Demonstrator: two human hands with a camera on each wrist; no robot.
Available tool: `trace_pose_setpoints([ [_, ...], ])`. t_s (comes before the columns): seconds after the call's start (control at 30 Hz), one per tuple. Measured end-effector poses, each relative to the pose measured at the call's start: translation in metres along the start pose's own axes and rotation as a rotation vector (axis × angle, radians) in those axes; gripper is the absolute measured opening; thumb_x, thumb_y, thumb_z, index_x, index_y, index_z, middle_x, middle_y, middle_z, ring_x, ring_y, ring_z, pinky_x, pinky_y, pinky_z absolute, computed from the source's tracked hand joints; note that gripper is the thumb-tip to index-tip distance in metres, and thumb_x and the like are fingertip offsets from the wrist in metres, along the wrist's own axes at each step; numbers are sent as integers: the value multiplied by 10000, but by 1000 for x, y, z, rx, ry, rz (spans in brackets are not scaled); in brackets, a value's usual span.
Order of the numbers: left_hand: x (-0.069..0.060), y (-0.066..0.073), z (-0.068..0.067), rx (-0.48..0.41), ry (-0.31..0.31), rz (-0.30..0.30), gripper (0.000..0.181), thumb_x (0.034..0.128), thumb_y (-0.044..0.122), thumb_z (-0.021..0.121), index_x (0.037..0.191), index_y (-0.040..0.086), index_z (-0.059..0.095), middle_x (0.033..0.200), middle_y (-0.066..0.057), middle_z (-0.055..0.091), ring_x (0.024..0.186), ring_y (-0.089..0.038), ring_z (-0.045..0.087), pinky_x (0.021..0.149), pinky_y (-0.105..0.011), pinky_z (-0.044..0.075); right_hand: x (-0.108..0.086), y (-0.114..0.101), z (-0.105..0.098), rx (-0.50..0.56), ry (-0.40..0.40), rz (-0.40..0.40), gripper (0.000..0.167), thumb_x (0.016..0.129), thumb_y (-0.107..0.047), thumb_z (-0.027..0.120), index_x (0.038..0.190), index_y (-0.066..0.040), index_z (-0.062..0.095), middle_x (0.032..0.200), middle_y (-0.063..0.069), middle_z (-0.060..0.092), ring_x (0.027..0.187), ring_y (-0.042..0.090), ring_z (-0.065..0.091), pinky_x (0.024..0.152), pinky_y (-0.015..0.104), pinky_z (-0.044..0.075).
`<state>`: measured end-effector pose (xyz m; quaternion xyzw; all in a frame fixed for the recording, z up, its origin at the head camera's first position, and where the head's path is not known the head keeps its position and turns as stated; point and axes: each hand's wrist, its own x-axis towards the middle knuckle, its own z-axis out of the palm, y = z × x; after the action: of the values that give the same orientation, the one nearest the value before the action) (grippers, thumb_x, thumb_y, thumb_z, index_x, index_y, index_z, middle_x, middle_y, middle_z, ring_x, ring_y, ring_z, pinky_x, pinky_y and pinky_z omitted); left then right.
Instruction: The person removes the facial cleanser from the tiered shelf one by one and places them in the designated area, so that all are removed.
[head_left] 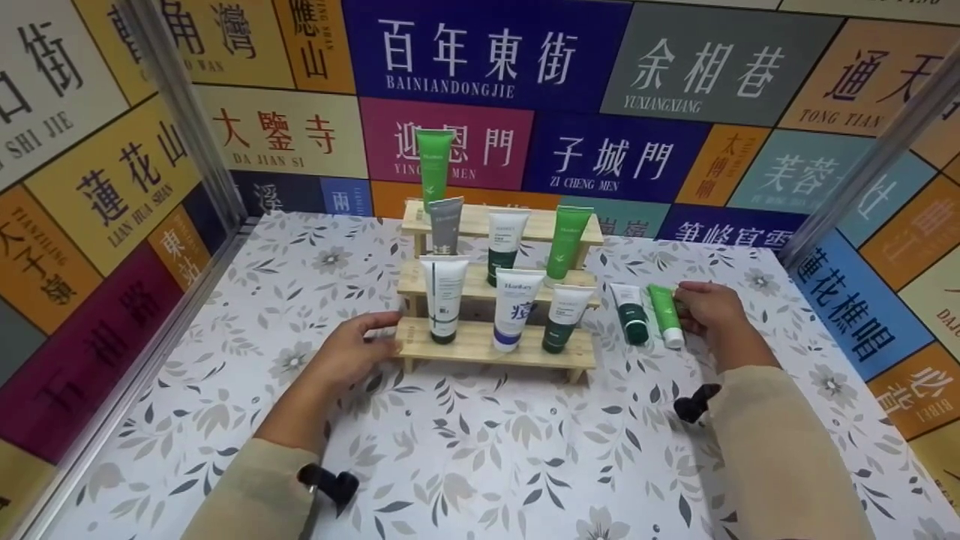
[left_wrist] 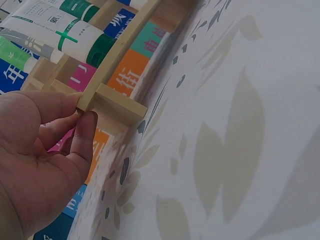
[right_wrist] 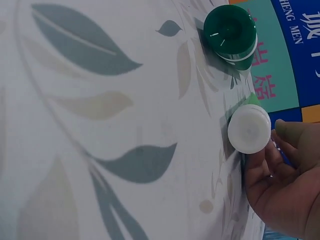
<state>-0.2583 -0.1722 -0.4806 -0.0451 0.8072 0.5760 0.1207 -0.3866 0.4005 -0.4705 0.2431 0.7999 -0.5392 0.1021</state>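
Observation:
A three-step wooden display rack (head_left: 495, 351) stands on the table with several squeeze tubes upright on its steps. My left hand (head_left: 358, 351) pinches the left end of its lowest step between thumb and fingers, as the left wrist view shows up close (left_wrist: 50, 145). To the rack's right, a green tube with a white cap (head_left: 664, 315) lies on the table. Around its right side, my right hand (head_left: 709, 307) holds it with bent fingers; in the right wrist view the white cap (right_wrist: 249, 129) faces the camera. Beside it lies a white tube with a dark green cap (head_left: 631, 315).
On the rack are a tall green tube (head_left: 435, 169), a grey tube (head_left: 446, 225), another green tube (head_left: 567, 244) and several white ones, including one with a purple band (head_left: 516, 311). A patterned cloth (head_left: 480, 457) covers the table. Sign-printed walls (head_left: 487, 60) enclose it.

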Motion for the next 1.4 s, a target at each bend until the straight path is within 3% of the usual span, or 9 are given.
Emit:
trace_pose_setpoints([
  [0.23,1,1,0,7,5,-12,546,1002,162,705,1535,184,587,1591,-66,576,1358,-259,635,1133,-400,503,-11,-2,-6,-29,-7,-45,589,1122,-420,488,1653,-174,418,1584,76,495,1148,167,626,935,286,592],
  [0.37,1,1,1,7,1,9,563,994,142,707,1542,152,579,1593,-86,575,1366,-270,634,1118,-390,514,-19,-5,-7,-27,2,-97,616,1114,-456,499,1648,-157,427,1572,92,520,1145,161,641,958,299,604],
  [0.5,1,-1,2,-6,-2,24,572,993,123,705,1549,132,569,1600,-92,568,1378,-273,632,1118,-392,523,-27,-12,-2,-30,16,-101,569,1115,-470,494,1608,-187,478,1569,49,541,1160,138,631,990,307,590],
  [0.7,1,-1,2,-17,1,34,572,992,118,702,1548,120,568,1598,-106,566,1359,-276,643,1091,-363,534,-38,-25,6,-14,24,-119,519,1118,-491,482,1563,-229,526,1596,42,546,1305,196,607,1054,348,554],
  [0.9,0,-1,1,-31,-2,44,570,991,115,703,1545,105,570,1599,-120,563,1344,-280,647,1059,-329,539,-48,-34,12,16,5,-169,581,1094,-545,515,1570,-213,526,1474,5,606,1239,177,627,954,271,589],
  [1.1,-1,1,0,-21,-8,33,578,989,131,713,1548,112,569,1583,-132,579,1313,-267,664,1048,-335,548,-57,-42,16,51,-15,-214,428,1091,-502,550,1429,-244,601,1278,-83,661,1102,124,660,889,248,610],
  [1.23,-3,3,0,-18,-11,15,591,986,128,715,1556,123,561,1545,-147,612,1270,-257,688,1020,-350,572,-66,-50,18,51,-22,-244,434,1093,-490,552,1450,-247,598,1275,-80,671,1106,132,659,876,239,609],
  [1.4,-4,5,0,-10,-6,14,614,969,128,728,1559,124,558,1561,-137,601,1333,-282,659,1026,-336,557,-81,-64,24,56,-13,-281,475,1071,-528,577,1459,-256,597,1302,-51,673,1146,173,660,887,254,605],
])
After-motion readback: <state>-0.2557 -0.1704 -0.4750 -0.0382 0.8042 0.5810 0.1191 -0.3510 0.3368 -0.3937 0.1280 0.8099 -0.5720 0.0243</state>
